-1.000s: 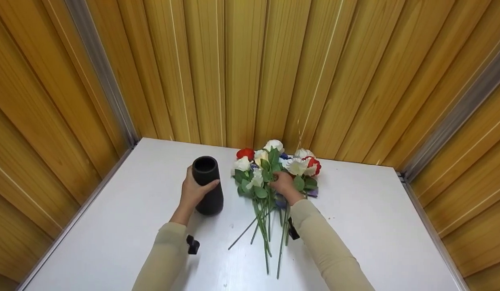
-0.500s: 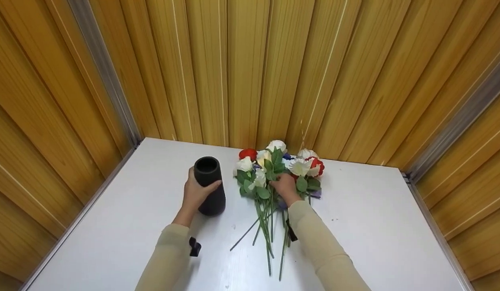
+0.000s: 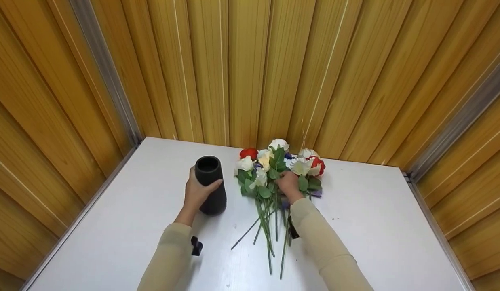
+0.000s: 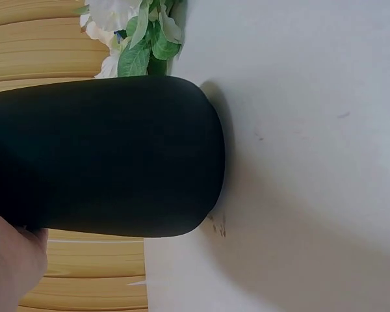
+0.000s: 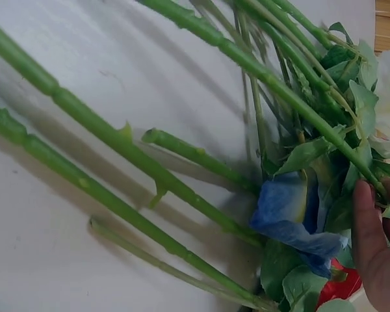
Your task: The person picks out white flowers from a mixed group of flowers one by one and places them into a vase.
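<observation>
My left hand [image 3: 194, 195] grips a dark, tall vase [image 3: 213, 197] around its side, thumb across the front. The vase stands upright on the table with its round mouth facing up; in the left wrist view its smooth body [image 4: 110, 156] fills the middle. My right hand [image 3: 289, 186] is in among a pile of artificial flowers [image 3: 260, 178], below the blooms. Seen from the right wrist, its fingertips pinch a green flower stem [image 5: 299, 97] just under the leaves. A blue flower [image 5: 289, 208] lies close beside those fingers. The bloom on the pinched stem is hidden.
White, red and yellowish blooms lie toward the back of the white table [image 3: 112, 226], stems pointing to the front. Ribbed wood-look walls [image 3: 245, 72] enclose the table at the back and both sides. A purple flower [image 3: 316, 193] lies at the pile's right edge.
My right hand has shifted slightly right and back within the pile, with a stem moving along with it. My left hand keeps hold of the vase, which stays in place.
</observation>
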Demonstrator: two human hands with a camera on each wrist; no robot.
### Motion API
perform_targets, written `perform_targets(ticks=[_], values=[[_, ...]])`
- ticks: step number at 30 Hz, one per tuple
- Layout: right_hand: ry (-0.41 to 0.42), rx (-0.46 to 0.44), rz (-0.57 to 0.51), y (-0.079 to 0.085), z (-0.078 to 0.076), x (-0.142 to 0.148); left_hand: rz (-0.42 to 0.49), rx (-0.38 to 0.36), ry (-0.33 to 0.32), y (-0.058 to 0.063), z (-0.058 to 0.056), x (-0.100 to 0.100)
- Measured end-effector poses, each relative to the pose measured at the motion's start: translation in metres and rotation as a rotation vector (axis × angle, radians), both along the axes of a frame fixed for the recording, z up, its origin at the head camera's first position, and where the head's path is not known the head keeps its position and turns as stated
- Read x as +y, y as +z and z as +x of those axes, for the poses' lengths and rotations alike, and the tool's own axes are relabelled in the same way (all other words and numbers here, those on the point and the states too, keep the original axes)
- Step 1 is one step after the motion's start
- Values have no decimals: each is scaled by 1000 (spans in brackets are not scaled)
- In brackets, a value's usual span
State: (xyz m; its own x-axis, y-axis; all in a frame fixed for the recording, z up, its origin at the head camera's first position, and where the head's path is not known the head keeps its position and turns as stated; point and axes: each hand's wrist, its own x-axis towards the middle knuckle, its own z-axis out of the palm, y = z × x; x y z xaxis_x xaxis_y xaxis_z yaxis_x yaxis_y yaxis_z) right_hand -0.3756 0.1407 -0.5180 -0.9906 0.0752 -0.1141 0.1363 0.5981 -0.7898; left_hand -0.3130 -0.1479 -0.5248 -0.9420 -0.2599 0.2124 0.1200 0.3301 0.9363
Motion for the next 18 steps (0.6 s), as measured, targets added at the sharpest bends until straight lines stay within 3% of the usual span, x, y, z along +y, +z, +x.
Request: perform_targets(ticks=[13, 18], values=[[-62, 14, 17, 24, 5, 17, -4, 4, -6, -1, -1, 1], [-57, 29, -30, 35, 4, 22, -12, 19, 7, -2, 1, 3]])
